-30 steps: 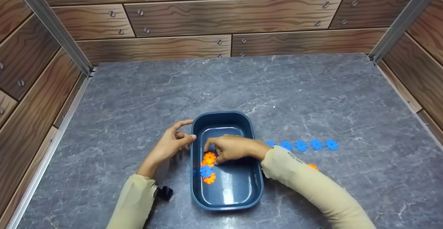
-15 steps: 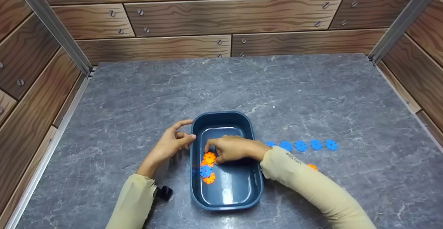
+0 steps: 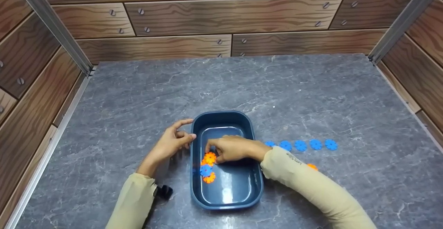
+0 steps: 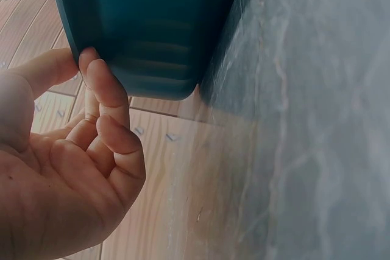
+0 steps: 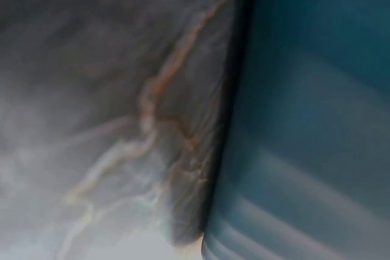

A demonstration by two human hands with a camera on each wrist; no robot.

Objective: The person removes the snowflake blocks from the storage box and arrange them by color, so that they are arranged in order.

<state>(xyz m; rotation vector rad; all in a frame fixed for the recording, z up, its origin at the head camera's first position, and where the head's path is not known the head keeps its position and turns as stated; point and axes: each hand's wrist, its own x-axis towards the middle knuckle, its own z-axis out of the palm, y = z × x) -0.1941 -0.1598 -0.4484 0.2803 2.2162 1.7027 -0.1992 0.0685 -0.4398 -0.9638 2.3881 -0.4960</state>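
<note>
Head view: on a grey marble-patterned tabletop (image 3: pixel 311 94), a person in pale sleeves works at a deep blue rectangular tub (image 3: pixel 238 184) with rounded corners. The left hand (image 3: pixel 171 144) grasps the tub's left side by the rim, thumb and fingertips closed lightly on the edge; the left wrist view shows the same light pinch from below. It is probably there to keep the tub from sliding. The right hand (image 3: pixel 233 149) reaches over the opposite wall and down inside, forefinger and thumb on either side of an orange slotted disc (image 3: pixel 210 158), which they appear to pinch by its edge. That edge grip likely suits so thin a piece and leaves its face free. The right wrist view shows just tabletop and tub wall, so it cannot confirm the grip.

The pinched disc is inside the tub, near the left wall. It is round, with no long axis; its flat, flower-shaped face and centre hole look upward. Just nearer the person, a blue slotted disc (image 3: pixel 206 170) and a lower orange disc (image 3: pixel 209 178) overlap; whether they interlock cannot be told. This cluster runs near to far, along the tub's own long axis, which points from the person towards the back wall.

Right of the tub, a row of blue discs (image 3: pixel 300 145) runs crosswise, perhaps laid out for easy picking. Another orange disc (image 3: pixel 312 166) is partly hidden by the right sleeve (image 3: pixel 304 180).
</note>
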